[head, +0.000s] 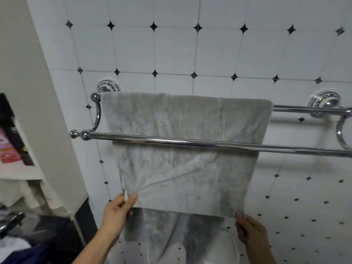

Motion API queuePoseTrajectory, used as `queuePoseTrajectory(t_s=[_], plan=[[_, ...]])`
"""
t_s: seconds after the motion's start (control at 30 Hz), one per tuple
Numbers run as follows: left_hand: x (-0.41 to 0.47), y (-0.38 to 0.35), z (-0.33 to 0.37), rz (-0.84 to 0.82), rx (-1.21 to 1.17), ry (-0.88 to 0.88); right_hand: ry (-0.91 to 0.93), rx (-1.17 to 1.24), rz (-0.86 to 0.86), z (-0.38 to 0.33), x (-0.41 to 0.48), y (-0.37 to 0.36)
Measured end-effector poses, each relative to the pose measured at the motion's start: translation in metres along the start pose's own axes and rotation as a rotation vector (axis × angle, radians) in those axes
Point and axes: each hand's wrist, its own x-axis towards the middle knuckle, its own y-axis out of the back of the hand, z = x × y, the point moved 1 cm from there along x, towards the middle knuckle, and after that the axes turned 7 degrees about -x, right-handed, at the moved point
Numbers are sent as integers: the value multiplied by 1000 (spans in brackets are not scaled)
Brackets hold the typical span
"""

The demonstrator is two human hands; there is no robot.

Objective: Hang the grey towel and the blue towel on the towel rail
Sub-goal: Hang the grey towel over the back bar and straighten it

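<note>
The grey towel [182, 149] hangs over the back bar of a chrome double towel rail [190, 142] fixed to the tiled wall. The front bar crosses in front of the towel and carries nothing. My left hand [119, 212] pinches the towel's lower left corner between thumb and fingers. My right hand [249, 228] pinches the lower right corner. A longer back layer of the towel hangs below the front hem. At the bottom left lies dark blue cloth [28, 254], perhaps the blue towel; I cannot tell.
A beige wall [38, 92] juts out on the left, with a white shelf [21, 171] holding a pink and black box [11, 140]. A chrome tap [9, 221] shows low on the left. The rail's right section [304, 109] is bare.
</note>
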Motion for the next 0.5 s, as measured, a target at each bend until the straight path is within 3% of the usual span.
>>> queuePoseTrajectory(t_s=[0.27,0.5], plan=[[-5,-2,47,-48,-317,19,319,-466,-174,-82,-26,17],[-4,4,61,-188,-83,60,386,-328,-153,-174,-29,-16]])
